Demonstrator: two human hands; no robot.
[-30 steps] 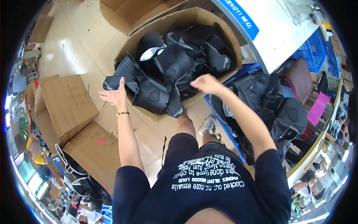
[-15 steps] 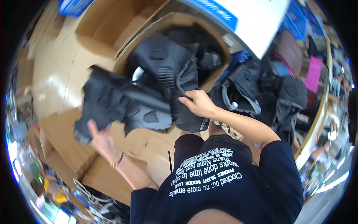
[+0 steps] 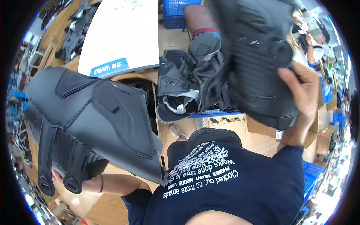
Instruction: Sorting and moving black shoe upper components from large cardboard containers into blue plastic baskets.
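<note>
My left hand (image 3: 90, 184) is at the lower left, its fingers mostly hidden, gripping a large black moulded bag piece (image 3: 123, 123). That piece is raised and tilted, with smooth grey-black panels, a corded seam and two strap tabs (image 3: 45, 183) hanging beside the hand. On the right, my right hand (image 3: 303, 88) is closed on the edge of a second black bag piece (image 3: 258, 84), which has a ribbed, padded face and is held up high, somewhat blurred. The thumb lies over its face, and the other fingers are partly hidden.
Ahead is a white tabletop (image 3: 120, 33) with a blue label at its edge. A cardboard box (image 3: 138, 77) stands below it, partly hidden. More black bag pieces (image 3: 187, 71) are heaped on a bench in the middle. Blue crates (image 3: 176, 13) stand behind, another (image 3: 311, 178) at lower right.
Both black pieces have come up and away from the cardboard box, the right one far to the right. My hands have spread apart, and the view has turned toward the right.
</note>
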